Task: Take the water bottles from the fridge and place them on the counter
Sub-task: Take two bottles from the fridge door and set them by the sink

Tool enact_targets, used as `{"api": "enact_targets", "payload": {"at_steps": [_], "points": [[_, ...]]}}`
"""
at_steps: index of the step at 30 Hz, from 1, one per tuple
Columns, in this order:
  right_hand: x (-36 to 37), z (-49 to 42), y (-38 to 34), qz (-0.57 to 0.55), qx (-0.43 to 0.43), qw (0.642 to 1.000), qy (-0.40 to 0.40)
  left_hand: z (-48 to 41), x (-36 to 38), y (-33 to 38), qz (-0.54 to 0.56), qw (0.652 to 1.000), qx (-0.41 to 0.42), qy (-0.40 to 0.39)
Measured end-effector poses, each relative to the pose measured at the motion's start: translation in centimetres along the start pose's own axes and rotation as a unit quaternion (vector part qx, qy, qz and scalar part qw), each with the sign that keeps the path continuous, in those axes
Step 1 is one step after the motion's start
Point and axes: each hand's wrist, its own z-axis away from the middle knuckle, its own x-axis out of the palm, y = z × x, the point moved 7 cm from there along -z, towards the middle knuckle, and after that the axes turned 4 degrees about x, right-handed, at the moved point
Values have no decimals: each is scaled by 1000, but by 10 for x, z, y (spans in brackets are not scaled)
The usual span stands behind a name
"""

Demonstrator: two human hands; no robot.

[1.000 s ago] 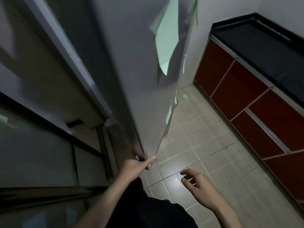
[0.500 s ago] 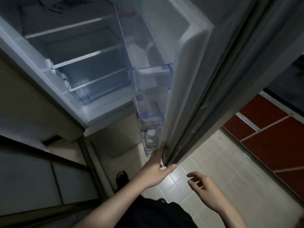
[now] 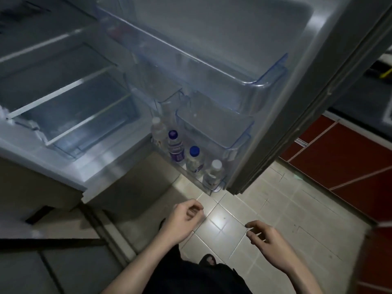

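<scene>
The fridge stands open, its door (image 3: 314,85) swung wide to the right. Several clear water bottles stand upright in the lowest door shelf (image 3: 216,188): a white-capped one (image 3: 158,132) at the back, a purple-capped one (image 3: 175,146), a blue-capped one (image 3: 194,160) and a white-capped one (image 3: 213,172) nearest me. My left hand (image 3: 182,221) hovers below the shelf, fingers loosely curled, holding nothing. My right hand (image 3: 265,236) hangs over the floor tiles, also loosely curled and holding nothing. Neither hand touches the fridge.
Glass shelves (image 3: 63,92) inside the fridge look bare. Two more clear door bins (image 3: 244,81) sit above the bottles. Red cabinets (image 3: 339,158) under a dark counter (image 3: 360,107) run along the right. Tiled floor (image 3: 265,204) lies between them and me.
The fridge door has swung from closed to wide open, revealing the bottles. My left hand has let go of the door edge and dropped back; my right hand stays low over the floor.
</scene>
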Motion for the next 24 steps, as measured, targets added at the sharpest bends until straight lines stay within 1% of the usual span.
{"api": "enact_targets", "payload": {"at_steps": [4, 8, 10, 13, 16, 19, 21, 24], "points": [[-6, -11, -8, -30, 21, 999, 34, -26, -20, 7, 1, 1000, 7, -15], [-11, -25, -19, -99, 49, 991, 74, -62, -36, 24, 8, 999, 34, -21], [-15, -33, -26, -139, 62, 983, 107, -80, -42, 35, 15, 998, 59, -23], [-23, -47, -35, -215, 75, 958, 172, -109, -46, 46, 13, 996, 82, -36], [-35, -68, -50, -290, 66, 921, 251, -139, -43, 52, 4, 993, 104, -55], [-54, -93, -66, -311, 44, 896, 315, -168, -32, 55, -16, 990, 116, -77], [-71, -111, -72, -311, 31, 887, 340, -187, -24, 59, -18, 988, 132, -78], [-99, -143, -78, -299, 3, 888, 350, -214, -8, 63, -30, 986, 147, -70]]}}
